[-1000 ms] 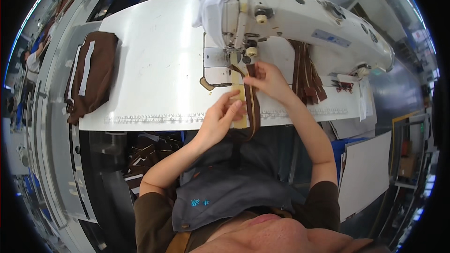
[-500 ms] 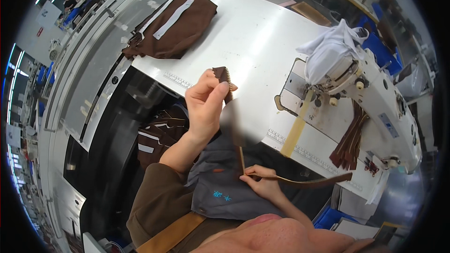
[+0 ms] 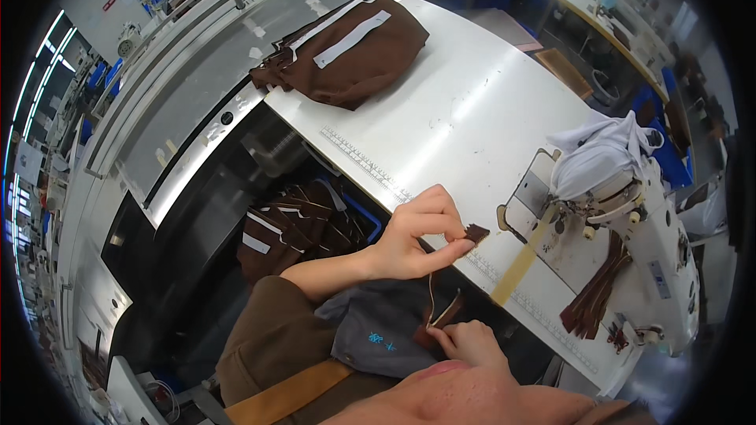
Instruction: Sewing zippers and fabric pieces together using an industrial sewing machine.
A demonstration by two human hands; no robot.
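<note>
My left hand [image 3: 425, 230] pinches one end of a brown zipper [image 3: 477, 233] between thumb and fingers, just over the front edge of the white sewing table [image 3: 465, 149]. From there the zipper hangs down in a loop, its metal-coloured teeth edge showing. Lower down, over my grey apron [image 3: 358, 327], my right hand [image 3: 472, 343] is closed on another part of the same zipper. Beyond my hands stands a white sewing machine [image 3: 669, 228] with a white cloth [image 3: 602, 153] draped over its head.
Brown fabric pieces [image 3: 354, 71] with white strips lie at the far left of the table. More brown pieces [image 3: 295, 224] sit below the table edge. A bundle of brown strips [image 3: 594, 287] and small snips [image 3: 617, 337] lie beside the machine. Yellow tape [image 3: 524, 264] crosses the table edge.
My left hand has come down and to the right with the zipper end. The zipper, stretched between my hands before, now hangs slack and looped. My view has shifted too.
</note>
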